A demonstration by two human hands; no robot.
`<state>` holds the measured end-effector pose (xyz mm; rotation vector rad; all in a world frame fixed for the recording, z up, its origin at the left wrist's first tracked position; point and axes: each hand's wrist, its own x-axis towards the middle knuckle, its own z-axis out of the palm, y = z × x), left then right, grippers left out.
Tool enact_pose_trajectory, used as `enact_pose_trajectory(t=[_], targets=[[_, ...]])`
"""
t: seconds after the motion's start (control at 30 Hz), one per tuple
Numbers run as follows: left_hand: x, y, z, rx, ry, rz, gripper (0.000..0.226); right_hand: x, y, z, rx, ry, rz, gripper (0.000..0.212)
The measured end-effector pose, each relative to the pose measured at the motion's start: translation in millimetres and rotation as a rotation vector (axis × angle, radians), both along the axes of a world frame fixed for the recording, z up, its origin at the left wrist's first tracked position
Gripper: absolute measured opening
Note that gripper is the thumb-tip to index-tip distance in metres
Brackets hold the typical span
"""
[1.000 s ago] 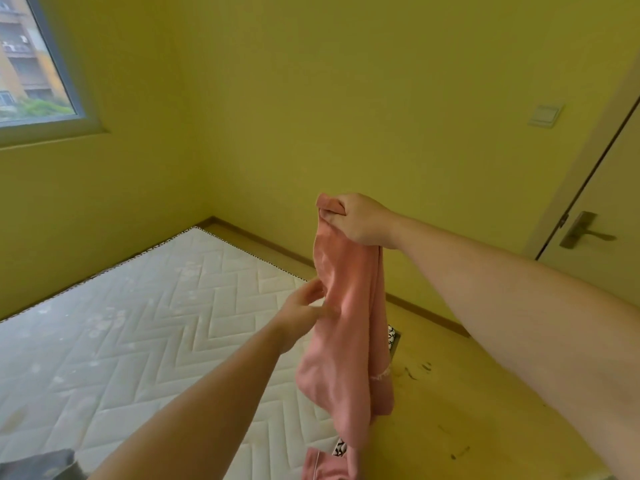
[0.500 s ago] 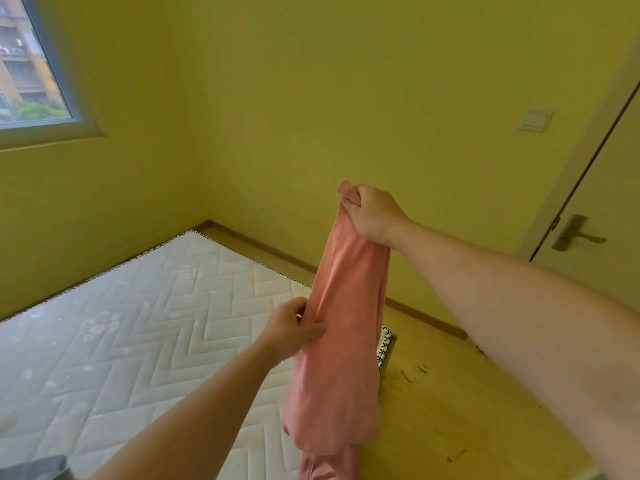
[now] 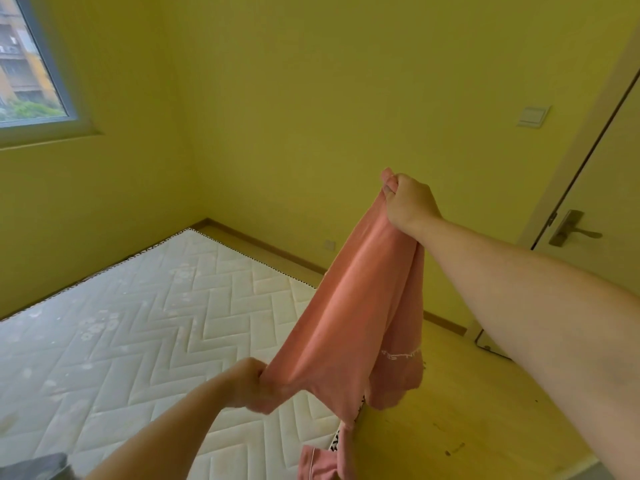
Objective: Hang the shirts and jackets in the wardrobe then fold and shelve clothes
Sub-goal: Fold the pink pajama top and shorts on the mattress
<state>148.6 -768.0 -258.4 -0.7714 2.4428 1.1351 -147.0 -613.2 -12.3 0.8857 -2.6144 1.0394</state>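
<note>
A pink garment (image 3: 349, 317) with small white lettering hangs in the air between my hands, above the mattress edge. My right hand (image 3: 408, 202) grips its top corner, held high in front of the yellow wall. My left hand (image 3: 251, 384) grips a lower edge and holds it out to the left, so the cloth is stretched on a slant. The garment's lowest part hangs down past the bottom of the view.
A white quilted mattress (image 3: 138, 341) fills the left and centre. Wooden floor (image 3: 467, 410) runs along its right side. A door with a metal handle (image 3: 568, 232) stands at the right, a window (image 3: 24, 71) at the upper left. Something dark grey (image 3: 34, 467) lies at the bottom left.
My left hand slid down the garment and pulled its lower edge out to the left, spreading the cloth. My right hand kept its grip on the top.
</note>
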Motion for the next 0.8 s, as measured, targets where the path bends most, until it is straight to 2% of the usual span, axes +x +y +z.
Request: enact_pose_trajectory(t=[0.07,0.13,0.2,0.27,0.33,0.4,0.47,0.53,0.6,0.7,0.8], targets=[[13,-18,-2,-0.181,-0.126,-0.068,0.021,-8,8,-3,0.027,-0.01,-0.034,0.025],[24,-36,-1,-0.213,-0.129,0.06,0.009,-14,14,-6,0.067,-0.021,-0.057,0.023],[29,-53,6,-0.07,-0.05,0.339,0.012,-18,18,-10,0.096,-0.032,-0.059,0.023],[31,-67,16,0.155,0.074,0.619,0.018,-17,18,-13,0.119,-0.036,-0.057,0.023],[30,-79,32,0.382,0.217,0.765,0.023,-15,15,-17,0.15,-0.04,-0.059,0.024],[25,-90,51,0.472,0.34,0.823,0.019,-14,12,-21,0.234,-0.051,-0.039,0.03],[16,-100,69,0.456,0.423,0.835,0.015,-15,8,-24,0.428,-0.064,0.014,0.031],[8,-109,86,0.404,0.457,0.811,0.015,-13,3,-25,0.701,-0.076,0.085,0.024],[1,-117,102,0.35,0.46,0.773,0.017,-11,-2,-23,0.923,-0.118,0.145,0.036],[-5,-130,122,0.275,0.335,0.695,0.021,-13,-16,-27,1.077,-0.301,0.249,0.044],[-4,-140,135,0.229,-0.059,0.523,0.021,-22,-49,-36,1.271,-0.445,0.386,0.046]])
